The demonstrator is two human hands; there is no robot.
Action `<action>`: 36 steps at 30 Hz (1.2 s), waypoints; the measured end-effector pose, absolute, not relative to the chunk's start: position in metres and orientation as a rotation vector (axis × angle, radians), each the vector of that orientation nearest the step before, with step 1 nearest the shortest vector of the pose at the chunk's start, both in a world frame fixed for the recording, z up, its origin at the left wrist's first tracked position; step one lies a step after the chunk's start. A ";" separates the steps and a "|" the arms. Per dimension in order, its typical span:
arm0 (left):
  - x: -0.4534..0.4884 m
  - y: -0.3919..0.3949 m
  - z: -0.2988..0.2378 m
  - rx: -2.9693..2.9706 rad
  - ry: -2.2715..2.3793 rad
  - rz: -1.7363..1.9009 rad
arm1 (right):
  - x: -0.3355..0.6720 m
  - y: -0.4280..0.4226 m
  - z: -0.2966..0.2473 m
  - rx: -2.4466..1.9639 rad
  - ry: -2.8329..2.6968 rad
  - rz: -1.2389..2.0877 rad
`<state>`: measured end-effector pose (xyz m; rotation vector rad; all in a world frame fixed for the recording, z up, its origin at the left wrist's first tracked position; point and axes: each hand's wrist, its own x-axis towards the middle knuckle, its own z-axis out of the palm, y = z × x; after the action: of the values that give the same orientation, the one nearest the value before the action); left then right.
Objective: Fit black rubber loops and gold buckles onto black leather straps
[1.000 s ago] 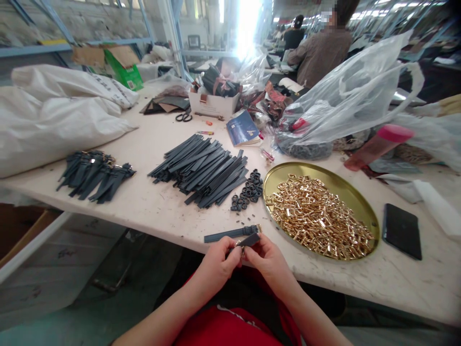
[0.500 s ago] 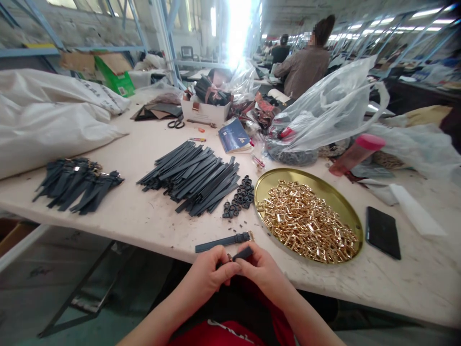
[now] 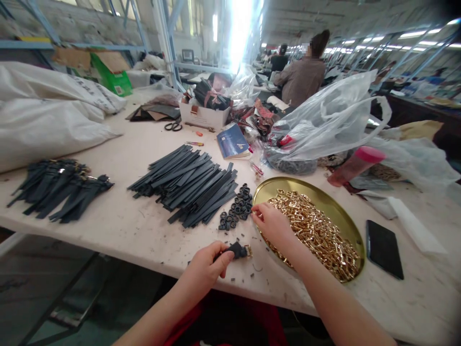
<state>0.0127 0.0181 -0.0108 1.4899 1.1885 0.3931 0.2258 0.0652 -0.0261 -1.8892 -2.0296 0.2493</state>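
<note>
1. The bare left hand (image 3: 207, 264) sits near and centre, its fingers curled in and its thumb and forefinger pinched together, tips pointing right.
2. Its forearm runs back to the near-left edge.
3. The bare right hand (image 3: 273, 225) reaches farther out, back uppermost and fingers bent down, so their grip is hidden.
4. Its forearm stretches in from the near right.

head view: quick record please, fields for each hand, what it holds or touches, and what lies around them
left hand: pinches buckled black strap above the table near its edge
right hand: over left rim of gold tray, fingertips by the gold buckles; grasp unclear
beside right hand: black loops, just left of the tray
behind loops: loose strap pile
far left: dark strap heap
right of tray: black phone
</note>
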 end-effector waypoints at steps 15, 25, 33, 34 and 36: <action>0.013 0.018 -0.017 1.493 1.219 0.531 | 0.220 0.075 -0.045 -1.952 -2.210 0.055; 0.007 0.008 -0.027 1.490 1.258 0.609 | 0.208 0.073 -0.050 -2.086 -2.016 0.066; 0.006 0.014 -0.025 1.497 1.280 0.680 | 0.208 0.061 -0.040 -1.893 -1.833 0.388; 0.008 0.016 -0.025 1.487 1.286 0.699 | 0.206 0.055 -0.037 -1.851 -1.824 0.447; 0.012 0.019 -0.023 1.441 1.283 0.736 | 0.200 0.041 -0.032 -1.727 -1.757 0.652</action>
<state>0.0123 0.0190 -0.0234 1.4409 1.2825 0.7361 0.1996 0.0407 -0.0321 -1.7275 -1.7570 0.6523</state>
